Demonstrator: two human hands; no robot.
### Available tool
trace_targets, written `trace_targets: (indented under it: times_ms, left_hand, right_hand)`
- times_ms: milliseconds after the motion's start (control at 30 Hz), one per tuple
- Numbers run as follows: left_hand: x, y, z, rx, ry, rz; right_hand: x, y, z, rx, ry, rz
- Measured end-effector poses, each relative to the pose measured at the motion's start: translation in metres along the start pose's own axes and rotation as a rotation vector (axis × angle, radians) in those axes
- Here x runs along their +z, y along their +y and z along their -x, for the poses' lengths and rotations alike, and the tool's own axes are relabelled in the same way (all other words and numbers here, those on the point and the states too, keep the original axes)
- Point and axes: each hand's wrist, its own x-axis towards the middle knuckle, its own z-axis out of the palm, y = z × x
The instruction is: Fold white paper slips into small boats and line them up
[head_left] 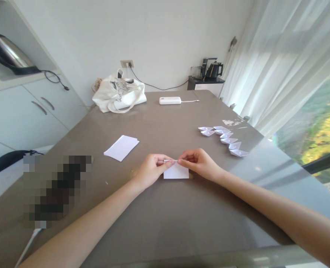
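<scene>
Between my hands is a small white sheet of paper (176, 172), its top edge pinched by both. My left hand (154, 166) grips the upper left corner, thumb on the near face and fingers behind. At the upper right part, my right hand (197, 161) pinches the same edge with thumb and fingertips. A stack of white paper sheets (122, 147) lies to the left, beyond my left hand. Several folded paper boats (228, 140) stand in a loose zigzag line beyond my right hand.
The brown table (142, 230) bears a white handbag (120, 93) and a white power bank (169, 101) with a short cable at the far side. Paper scraps (231, 122) lie near the right edge. A pixelated dark object (61, 190) with a cable is at left.
</scene>
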Motion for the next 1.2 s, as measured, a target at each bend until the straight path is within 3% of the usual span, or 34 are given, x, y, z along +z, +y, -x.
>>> trace_targets:
  times_ms: [500,767,1200]
  left_hand:
    - [0.004,0.0,0.0,0.034,0.017,-0.108]
    - [0.009,0.001,0.002,0.1,0.064,-0.08]
    - [0.004,0.009,0.004,0.13,0.125,-0.068]
  right_hand:
    - [0.002,-0.004,0.004,-0.044,-0.022,0.092]
    - [0.006,-0.005,0.003,-0.034,0.035,0.087]
    - [-0.011,-0.009,-0.001,0.085,0.055,-0.064]
